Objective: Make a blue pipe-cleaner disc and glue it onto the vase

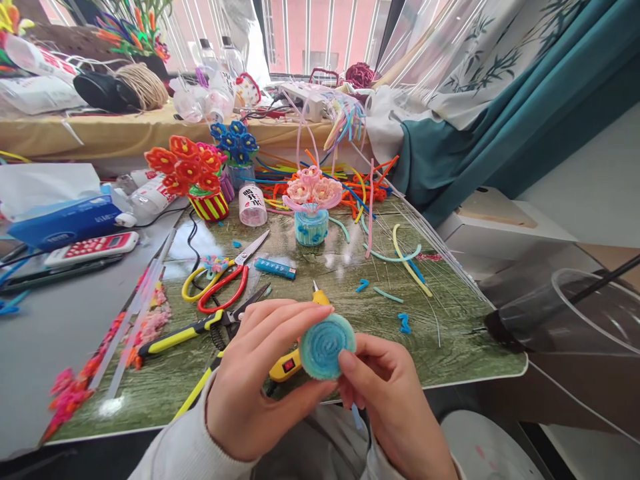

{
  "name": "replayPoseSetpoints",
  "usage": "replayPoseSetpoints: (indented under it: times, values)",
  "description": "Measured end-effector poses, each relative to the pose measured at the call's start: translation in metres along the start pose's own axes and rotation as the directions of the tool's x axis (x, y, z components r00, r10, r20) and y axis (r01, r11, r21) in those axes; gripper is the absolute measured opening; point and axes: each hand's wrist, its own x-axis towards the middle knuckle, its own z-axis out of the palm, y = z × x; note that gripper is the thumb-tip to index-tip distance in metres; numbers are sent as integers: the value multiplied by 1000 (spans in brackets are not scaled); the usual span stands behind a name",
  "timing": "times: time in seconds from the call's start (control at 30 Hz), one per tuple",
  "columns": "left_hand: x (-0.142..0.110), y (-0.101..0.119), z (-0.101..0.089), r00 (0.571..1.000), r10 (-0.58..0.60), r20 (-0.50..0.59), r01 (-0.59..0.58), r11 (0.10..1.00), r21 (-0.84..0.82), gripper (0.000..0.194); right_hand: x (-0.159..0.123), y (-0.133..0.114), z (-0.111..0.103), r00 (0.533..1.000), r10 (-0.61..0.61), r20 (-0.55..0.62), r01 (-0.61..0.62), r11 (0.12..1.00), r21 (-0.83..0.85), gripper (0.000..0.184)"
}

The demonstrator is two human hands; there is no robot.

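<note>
Turquoise and fuzzy, a coiled disc [325, 347] sat at the lower centre, left hand [255, 373] clamped around its rim, right hand [387, 393] pinching it; together they partly hid a yellow glue gun [284, 370]. One striped pot [210, 206] held orange flowers [186, 165]; a turquoise pot [311, 229] held pink flowers [314, 189]. Behind the green wood-grain tabletop [327, 273] stood a window [320, 30].

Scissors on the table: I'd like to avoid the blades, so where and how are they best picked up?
Probably by the looped handles, from above and the left: the scissors lie flat, their blades pointing away and right, and pliers crowd the near side. The left hand is nearer, though it holds the blue disc.
</note>
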Motion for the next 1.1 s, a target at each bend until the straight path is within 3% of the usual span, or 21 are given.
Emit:
replayPoseSetpoints:
  times: [0.4,0.77,0.93,1.1]
  values:
    - [1,3,-1,993,-106,44,110,987,-117,53,1,0,3,999,-36,-36,35,999,-25,28]
    - [1,-1,-1,1000,-19,-23,17,998,-60,53,2,1,5,999,-45,13,45,999,-5,29]
    - [2,-2,-1,999,3,-42,-4,999,-42,54,0,-5,5,997,-52,57,54,998,-28,19]
    - [5,1,1,999,-10,-31,9,1000,-24,54,-2,-9,4,999,-44,19,45,996,-78,22]
